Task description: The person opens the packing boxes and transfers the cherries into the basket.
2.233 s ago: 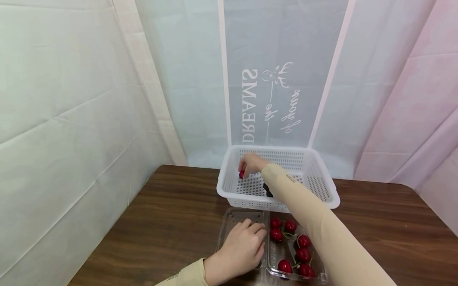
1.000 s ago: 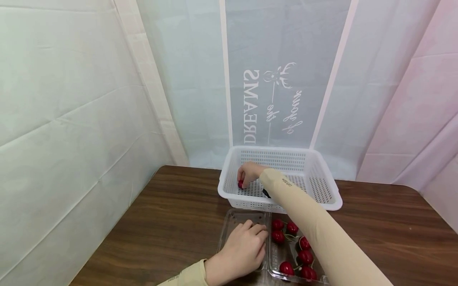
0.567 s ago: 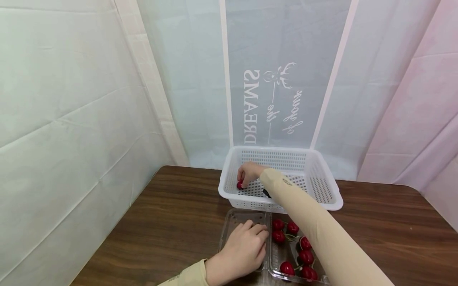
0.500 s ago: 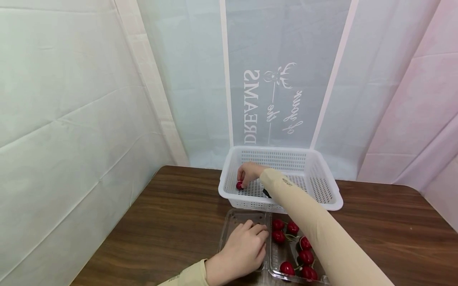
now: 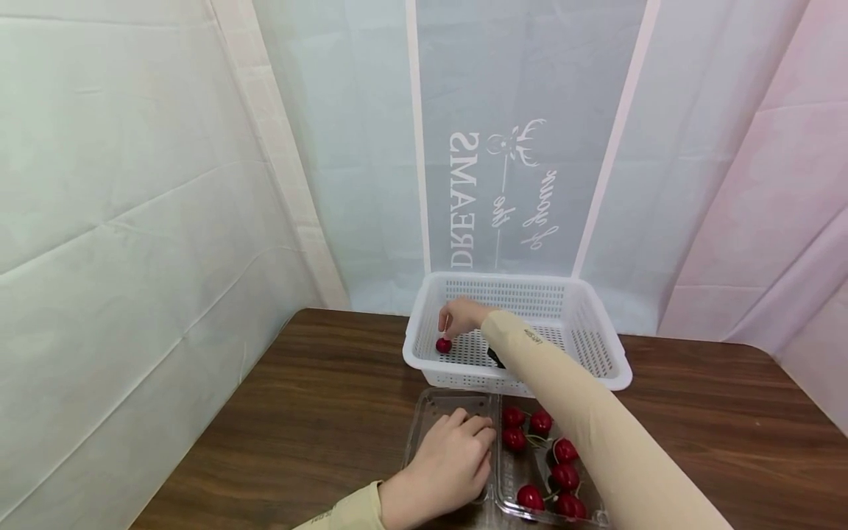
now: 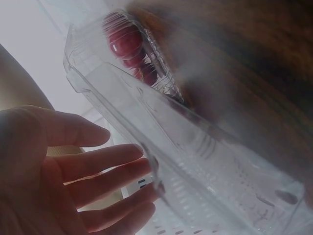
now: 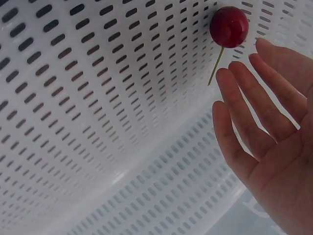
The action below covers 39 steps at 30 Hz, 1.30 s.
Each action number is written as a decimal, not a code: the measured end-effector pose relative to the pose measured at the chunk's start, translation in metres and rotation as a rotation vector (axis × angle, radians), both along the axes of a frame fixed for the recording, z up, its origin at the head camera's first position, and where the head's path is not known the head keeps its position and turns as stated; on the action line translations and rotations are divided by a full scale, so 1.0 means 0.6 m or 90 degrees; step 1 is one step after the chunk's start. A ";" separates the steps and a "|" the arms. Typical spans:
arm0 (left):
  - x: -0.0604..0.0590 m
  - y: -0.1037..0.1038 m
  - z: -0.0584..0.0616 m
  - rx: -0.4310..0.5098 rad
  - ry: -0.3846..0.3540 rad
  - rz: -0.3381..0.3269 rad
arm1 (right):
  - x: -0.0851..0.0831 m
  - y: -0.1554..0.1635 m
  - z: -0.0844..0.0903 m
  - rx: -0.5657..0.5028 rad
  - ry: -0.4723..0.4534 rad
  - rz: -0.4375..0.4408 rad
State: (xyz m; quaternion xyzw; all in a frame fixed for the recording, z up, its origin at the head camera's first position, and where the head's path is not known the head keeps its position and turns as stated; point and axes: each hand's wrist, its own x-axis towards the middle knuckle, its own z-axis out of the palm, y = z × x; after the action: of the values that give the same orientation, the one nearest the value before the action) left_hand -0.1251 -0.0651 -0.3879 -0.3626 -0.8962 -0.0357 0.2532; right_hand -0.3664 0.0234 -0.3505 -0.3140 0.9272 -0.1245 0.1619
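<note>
— Where's that cherry (image 5: 443,344) sitting?

— On the slotted floor of the white basket (image 5: 599,352), near its left wall, stem pointing up. The right hand (image 5: 461,316) hovers just above it with fingers (image 7: 244,105) straight and spread, apart from the fruit, gripping nothing.

— And the left hand (image 5: 445,465)?

— Lying flat, fingers relaxed, on the open lid of the clear clamshell box (image 5: 437,405), which sits on the brown worktop (image 5: 311,412) just in front of the basket. The other half of the box holds more cherries (image 5: 555,471).
</note>
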 end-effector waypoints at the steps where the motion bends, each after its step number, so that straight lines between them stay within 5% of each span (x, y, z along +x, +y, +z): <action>1: 0.000 0.000 0.000 -0.001 0.001 0.001 | 0.001 0.001 0.003 0.003 0.007 0.004; 16: 0.001 0.000 -0.004 0.011 0.013 0.001 | 0.013 0.023 0.042 0.020 0.088 0.072; 39: 0.003 0.001 0.000 0.011 -0.013 -0.007 | 0.075 0.098 0.091 0.025 0.150 0.138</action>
State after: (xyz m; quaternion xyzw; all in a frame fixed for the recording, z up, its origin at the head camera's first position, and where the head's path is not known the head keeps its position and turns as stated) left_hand -0.1232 -0.0645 -0.3880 -0.3648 -0.8964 -0.0485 0.2468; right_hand -0.3214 0.0821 -0.2957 -0.4214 0.9027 -0.0504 0.0711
